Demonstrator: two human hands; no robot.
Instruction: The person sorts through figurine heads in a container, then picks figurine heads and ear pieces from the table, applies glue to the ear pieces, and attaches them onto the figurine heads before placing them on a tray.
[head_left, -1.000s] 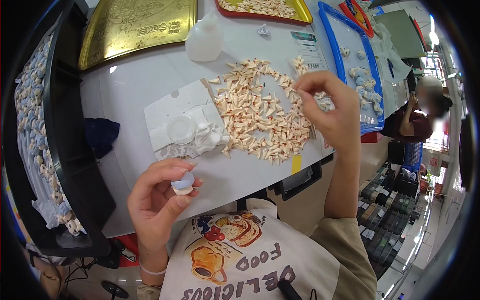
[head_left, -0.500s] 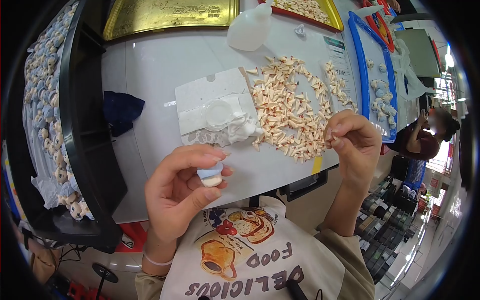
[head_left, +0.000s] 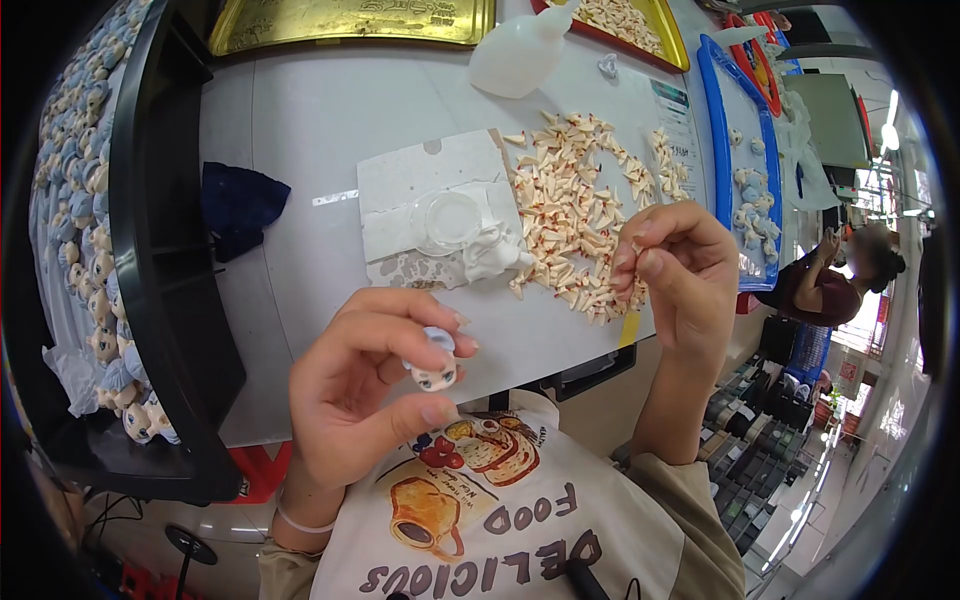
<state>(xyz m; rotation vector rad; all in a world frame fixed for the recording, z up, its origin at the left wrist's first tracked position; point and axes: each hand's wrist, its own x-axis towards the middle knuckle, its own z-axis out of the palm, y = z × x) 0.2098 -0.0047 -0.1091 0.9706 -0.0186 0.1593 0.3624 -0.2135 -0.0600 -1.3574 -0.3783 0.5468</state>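
Between the thumb and fingers of my left hand (head_left: 365, 385) is a small doll head (head_left: 436, 362) with blue hair and a painted face turned toward me. My right hand (head_left: 680, 275) is pinched at the right edge of a pile of small cream pointed pieces (head_left: 565, 215) with red marks; what lies between its fingertips is too small to name. Left of the pile, a white cardboard piece (head_left: 385, 195) carries a round clear dish (head_left: 447, 220) and a lump of white soft material (head_left: 492, 252).
A black crate (head_left: 150, 250) of doll heads stands at the left, beside a dark blue cloth (head_left: 240, 210). Behind are a gold tray (head_left: 350, 25) and a white bottle (head_left: 518, 55). A blue tray (head_left: 724, 130) lies right. Another person (head_left: 835, 280) sits far right.
My right hand first came down and nearer my left hand, then shifted slightly left. The doll head has turned in my left fingers, so its face now shows. The camera view has shifted.
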